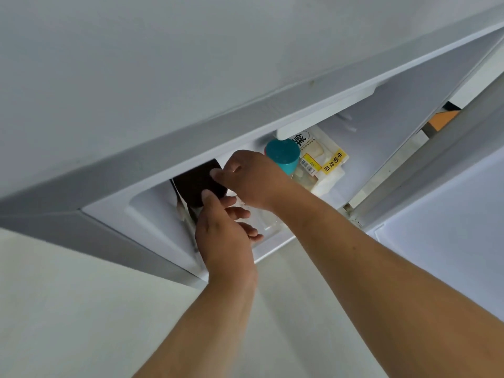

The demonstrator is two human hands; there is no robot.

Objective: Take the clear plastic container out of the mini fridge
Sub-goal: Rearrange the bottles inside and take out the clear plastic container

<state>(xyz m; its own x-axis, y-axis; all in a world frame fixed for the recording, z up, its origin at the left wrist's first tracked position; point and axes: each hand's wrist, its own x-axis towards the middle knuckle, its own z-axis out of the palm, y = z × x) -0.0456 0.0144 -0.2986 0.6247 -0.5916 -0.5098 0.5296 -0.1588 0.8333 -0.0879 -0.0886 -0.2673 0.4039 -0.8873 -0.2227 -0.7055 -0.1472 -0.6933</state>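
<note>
The mini fridge point(152, 214) stands open below me, seen from above. Inside at the left is the clear plastic container point(268, 223) with a black lid point(196, 184), tilted towards me. My left hand point(226, 241) grips its near side, thumb on the black lid and fingers curled around the clear body. From the right, my right hand point(256, 178) reaches over it with fingertips on the lid's upper edge. The hands hide most of the clear body.
A bottle with a teal cap point(282, 155) stands just right of my right hand. Behind it lies a bagged bread pack with a yellow label point(324, 162). The open fridge door point(436, 241) is at the right, the fridge's grey top point(191, 64) overhangs, and pale floor point(68, 309) lies below.
</note>
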